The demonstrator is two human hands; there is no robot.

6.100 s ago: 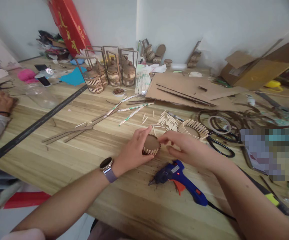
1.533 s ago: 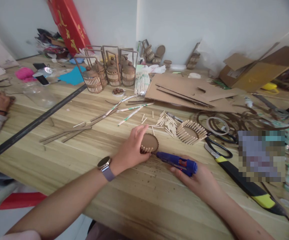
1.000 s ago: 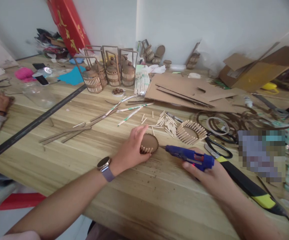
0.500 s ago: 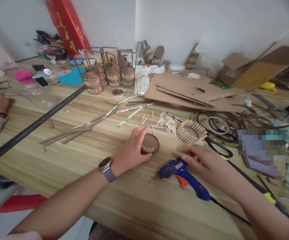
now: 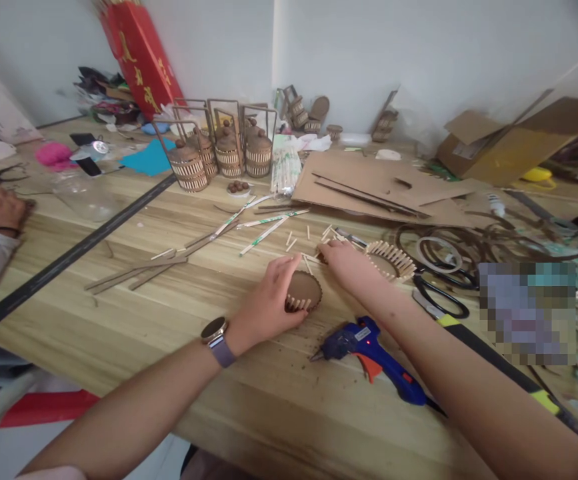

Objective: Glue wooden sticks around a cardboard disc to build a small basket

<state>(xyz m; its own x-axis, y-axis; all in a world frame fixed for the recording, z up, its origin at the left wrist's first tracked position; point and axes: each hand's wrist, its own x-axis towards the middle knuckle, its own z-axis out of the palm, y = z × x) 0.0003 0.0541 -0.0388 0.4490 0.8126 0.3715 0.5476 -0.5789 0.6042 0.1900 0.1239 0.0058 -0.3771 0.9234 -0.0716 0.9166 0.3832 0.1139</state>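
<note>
Over short sticks (image 5: 327, 232), the right hand (image 5: 343, 261) stretches palm-down, grip unclear; the left hand (image 5: 271, 297) clasps a round base (image 5: 305, 287).

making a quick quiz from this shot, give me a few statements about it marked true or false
1. The left hand grips the round base. True.
2. The glue gun lies on the table. True.
3. The right hand is by the loose sticks. True.
4. The glue gun is all green. False: it is blue, with an orange trigger.
5. Sticks stand all round the base. False: its right edge shows none.
6. The right wrist wears a watch. False: the watch is on the left.
</note>
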